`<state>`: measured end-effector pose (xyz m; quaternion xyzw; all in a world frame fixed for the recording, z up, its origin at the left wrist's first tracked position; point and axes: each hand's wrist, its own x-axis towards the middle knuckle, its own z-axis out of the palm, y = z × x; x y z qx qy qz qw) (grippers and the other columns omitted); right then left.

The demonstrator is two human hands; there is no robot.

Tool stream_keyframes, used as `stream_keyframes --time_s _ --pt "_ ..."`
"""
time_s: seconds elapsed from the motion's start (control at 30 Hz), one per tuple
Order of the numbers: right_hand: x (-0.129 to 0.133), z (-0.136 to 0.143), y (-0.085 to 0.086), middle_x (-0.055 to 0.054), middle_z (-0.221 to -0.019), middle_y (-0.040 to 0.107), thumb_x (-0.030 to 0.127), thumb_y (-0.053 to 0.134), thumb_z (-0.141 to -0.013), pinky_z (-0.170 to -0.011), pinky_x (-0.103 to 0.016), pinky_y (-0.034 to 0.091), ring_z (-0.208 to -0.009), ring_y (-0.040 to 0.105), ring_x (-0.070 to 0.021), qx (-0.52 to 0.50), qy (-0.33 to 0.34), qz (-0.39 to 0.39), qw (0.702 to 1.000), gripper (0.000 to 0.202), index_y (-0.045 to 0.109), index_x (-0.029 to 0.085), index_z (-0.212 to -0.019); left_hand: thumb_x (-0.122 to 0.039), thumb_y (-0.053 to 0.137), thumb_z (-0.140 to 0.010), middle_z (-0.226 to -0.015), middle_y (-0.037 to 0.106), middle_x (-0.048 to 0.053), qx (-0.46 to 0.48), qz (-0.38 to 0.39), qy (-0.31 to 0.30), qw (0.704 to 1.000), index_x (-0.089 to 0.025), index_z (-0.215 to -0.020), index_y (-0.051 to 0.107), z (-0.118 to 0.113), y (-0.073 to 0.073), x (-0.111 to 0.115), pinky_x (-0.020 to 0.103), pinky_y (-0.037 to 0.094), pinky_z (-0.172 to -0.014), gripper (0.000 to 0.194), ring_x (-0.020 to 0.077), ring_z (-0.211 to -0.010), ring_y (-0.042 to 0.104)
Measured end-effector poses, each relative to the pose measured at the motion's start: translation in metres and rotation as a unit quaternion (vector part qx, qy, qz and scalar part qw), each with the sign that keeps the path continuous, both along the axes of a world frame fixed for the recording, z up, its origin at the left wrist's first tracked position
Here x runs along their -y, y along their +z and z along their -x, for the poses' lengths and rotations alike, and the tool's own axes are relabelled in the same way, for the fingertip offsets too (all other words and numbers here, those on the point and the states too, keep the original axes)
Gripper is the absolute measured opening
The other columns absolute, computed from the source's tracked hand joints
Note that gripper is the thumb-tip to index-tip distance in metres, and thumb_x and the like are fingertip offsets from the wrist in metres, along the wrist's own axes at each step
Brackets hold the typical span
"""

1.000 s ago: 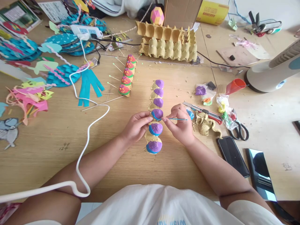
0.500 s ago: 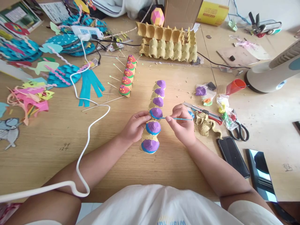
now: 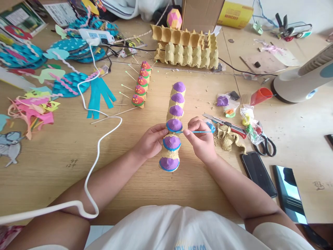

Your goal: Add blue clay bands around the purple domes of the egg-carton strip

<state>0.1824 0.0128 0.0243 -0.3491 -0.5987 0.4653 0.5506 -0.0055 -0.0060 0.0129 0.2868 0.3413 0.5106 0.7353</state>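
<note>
Between the fingers of my left hand (image 3: pixel 152 140) is the edge of an egg carton strip (image 3: pixel 170 152), held near its middle. Its row of bumps is capped in purple clay (image 3: pixel 172 142). Blue clay bands (image 3: pixel 170 170) curve along the lower edges of the nearest three caps; the farther ones show no blue. My right hand (image 3: pixel 201 140) pinches a thin blue stick (image 3: pixel 200 132) that lies sideways. Its left tip meets, or nearly meets, the blue band of the third cap from me.
Left of the strip stands a finished-looking red and green egg carton caterpillar (image 3: pixel 139 91). At right lie a craft knife (image 3: pixel 229 125), torn carton pieces (image 3: pixel 226 139), clay bags (image 3: pixel 248 118), scissors (image 3: pixel 267 146) and a phone (image 3: pixel 258 173). Uncut egg cartons (image 3: pixel 191 55) sit behind. A white cable (image 3: pixel 98 152) crosses the left side.
The egg carton strip has tilted so more of its length shows, its near end shifting slightly right. Both hands keep their grip almost in place.
</note>
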Motion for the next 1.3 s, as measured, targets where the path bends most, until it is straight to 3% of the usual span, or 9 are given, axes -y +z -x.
stream_keyframes --time_s 0.17,0.93,1.1,1.3 --pt "-0.0003 -0.0005 -0.0003 0.000 -0.082 0.050 0.036 0.078 -0.088 -0.080 -0.036 0.044 -0.081 0.051 -0.0168 -0.003 0.002 -0.010 1.000 0.027 0.059 0.023 -0.075 -0.026 0.080 -0.080 -0.094 0.081 0.001 0.029 0.006 -0.008 1.000 -0.024 -0.091 0.080 -0.0004 0.0020 0.0011 0.027 0.057 -0.076 0.011 0.0172 -0.086 0.074" --pt "-0.0011 -0.0014 -0.0037 0.000 -0.081 0.051 0.038 0.074 -0.090 -0.078 -0.037 0.045 -0.081 0.053 -0.0180 0.048 -0.040 -0.051 0.997 0.027 0.056 0.024 -0.076 -0.038 0.086 -0.076 -0.098 0.081 0.000 0.022 -0.019 -0.033 0.999 -0.029 -0.092 0.083 -0.0012 0.0011 0.0022 0.031 0.058 -0.081 0.018 0.0202 -0.094 0.074" --pt "-0.0009 -0.0008 -0.0021 0.000 -0.081 0.050 0.031 0.075 -0.090 -0.078 -0.036 0.043 -0.081 0.052 -0.0171 0.026 -0.028 -0.052 0.998 0.024 0.057 0.023 -0.075 -0.037 0.085 -0.077 -0.098 0.081 -0.001 0.030 -0.016 -0.033 0.999 -0.028 -0.093 0.083 -0.0012 0.0014 0.0022 0.028 0.058 -0.080 0.018 0.0176 -0.090 0.074" --pt "0.0008 -0.0015 0.0033 0.000 -0.081 0.050 0.034 0.077 -0.088 -0.075 -0.036 0.042 -0.077 0.050 -0.0165 -0.007 0.003 -0.021 1.000 0.029 0.055 0.023 -0.072 -0.034 0.085 -0.078 -0.095 0.081 -0.001 0.035 -0.007 -0.025 0.999 -0.027 -0.093 0.082 -0.0010 0.0005 0.0025 0.026 0.057 -0.077 0.017 0.0150 -0.085 0.073"
